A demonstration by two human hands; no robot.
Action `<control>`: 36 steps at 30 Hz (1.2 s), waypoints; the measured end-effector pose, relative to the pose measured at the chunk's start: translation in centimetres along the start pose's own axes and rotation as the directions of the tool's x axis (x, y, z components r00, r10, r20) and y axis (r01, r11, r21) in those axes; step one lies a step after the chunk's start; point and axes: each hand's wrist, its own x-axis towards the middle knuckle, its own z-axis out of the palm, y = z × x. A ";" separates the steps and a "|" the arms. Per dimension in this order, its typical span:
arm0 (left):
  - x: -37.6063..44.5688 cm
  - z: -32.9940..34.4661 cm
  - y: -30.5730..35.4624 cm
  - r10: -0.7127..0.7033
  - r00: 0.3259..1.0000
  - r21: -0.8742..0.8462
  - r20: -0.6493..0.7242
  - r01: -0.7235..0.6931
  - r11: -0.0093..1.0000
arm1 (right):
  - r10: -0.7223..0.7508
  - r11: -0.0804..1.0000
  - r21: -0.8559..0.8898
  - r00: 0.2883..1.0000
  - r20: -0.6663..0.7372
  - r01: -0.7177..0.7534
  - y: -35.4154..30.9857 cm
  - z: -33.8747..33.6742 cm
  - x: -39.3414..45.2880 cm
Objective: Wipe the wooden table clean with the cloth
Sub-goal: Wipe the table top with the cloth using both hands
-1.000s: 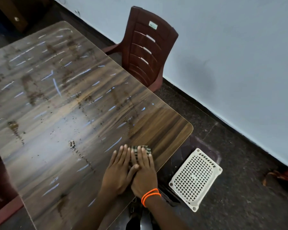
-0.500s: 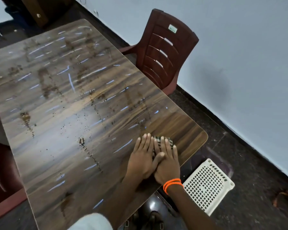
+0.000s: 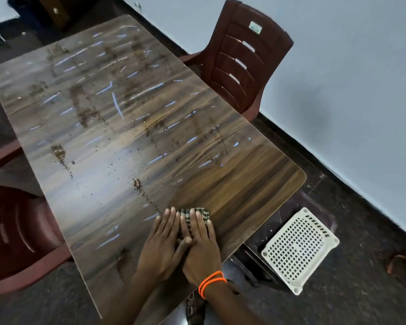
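Observation:
A folded checked cloth (image 3: pixel 195 213) lies on the wooden table (image 3: pixel 244 184) near its front right corner. My left hand (image 3: pixel 162 245) and my right hand (image 3: pixel 202 247) lie flat side by side with straight fingers pressing down on the cloth, so only its far edge shows. An orange band circles my right wrist. Dark crumbs and brown smears are scattered over most of the tabletop, with a crumb trail (image 3: pixel 143 193) ending just left of my fingers. The strip of table right of the cloth looks free of crumbs.
A maroon plastic chair (image 3: pixel 246 57) stands at the table's far right side, and another maroon chair (image 3: pixel 17 233) sits at the left. A white perforated plastic stool (image 3: pixel 299 249) rests on the dark floor right of the table corner. A pale wall runs along the right.
Both hands, pressed on the cloth, have stayed near the table's front right corner, shifting a little left along the edge. The camera view has swung, showing more of the table and the left chair.

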 end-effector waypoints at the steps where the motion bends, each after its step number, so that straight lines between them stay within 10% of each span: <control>1: -1.7 0.6 0.7 -0.008 1.000 -0.008 -0.005 0.008 1.000 | -0.005 1.000 -0.002 1.000 0.001 0.005 -0.1 0.3 -1.6; 36: 8.3 2.9 16.5 0.184 0.979 0.011 0.085 -0.185 0.983 | 0.327 0.942 -0.029 0.935 -0.137 -0.334 16.2 -3.3 -3.9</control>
